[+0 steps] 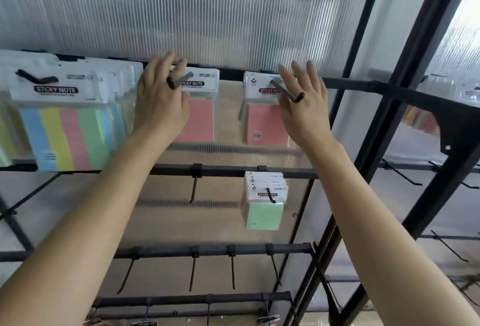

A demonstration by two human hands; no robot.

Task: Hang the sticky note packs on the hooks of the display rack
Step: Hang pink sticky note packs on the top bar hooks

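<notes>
Matt black metal display rack with matt black hooks; ribbed translucent plastic back panel; pink paper sticky note packs in glossy clear plastic sleeves.

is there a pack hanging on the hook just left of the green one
No, the hook left of the green pack is bare, with nothing hanging from it.

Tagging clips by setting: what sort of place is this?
Probably a shop-style stationery display: a black rack with peg hooks, sticky note packs hanging on them, a ribbed translucent panel behind.
</notes>
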